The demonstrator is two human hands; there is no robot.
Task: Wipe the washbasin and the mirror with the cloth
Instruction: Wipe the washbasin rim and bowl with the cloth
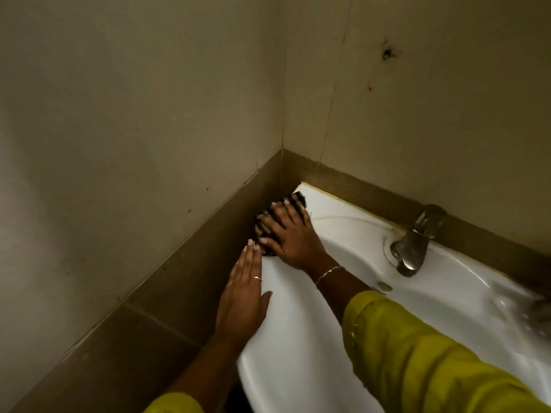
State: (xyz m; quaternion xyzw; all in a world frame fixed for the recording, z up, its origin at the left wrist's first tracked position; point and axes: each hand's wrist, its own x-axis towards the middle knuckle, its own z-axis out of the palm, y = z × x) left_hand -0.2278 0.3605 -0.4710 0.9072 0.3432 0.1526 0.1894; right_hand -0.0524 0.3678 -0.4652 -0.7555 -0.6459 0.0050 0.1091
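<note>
Head view: the right hand (287, 235) lies palm down on the cloth (295, 200), its fingers (269, 219) straight and spread wide. They press the cloth flat rather than curl round it. The cloth is striped dark and light and is bunched under those fingers. It sits on the far left corner of the washbasin (298, 338), where the rim meets the two walls. Bits of it show past the fingertips, between the fingers and under the thumb.

The left hand (244, 296) rests on the basin's left rim, just behind the right hand's thumb. Its fingers are straight and close together, and they hold nothing. Their tips point at the near edge of the cloth and almost touch it. A ring (257, 278) shows on one of these fingers. A thin bracelet (328, 272) circles the right wrist, and a yellow sleeve (417, 353) covers that forearm across the bowl.

Well to the right of the right hand's fingers, a metal tap (413, 245) stands on the back rim, its spout over the bowl. A small overflow hole (384, 285) sits below it. A band of brown tiles (179, 263) runs along the wall (134, 114) just left of both hands.
</note>
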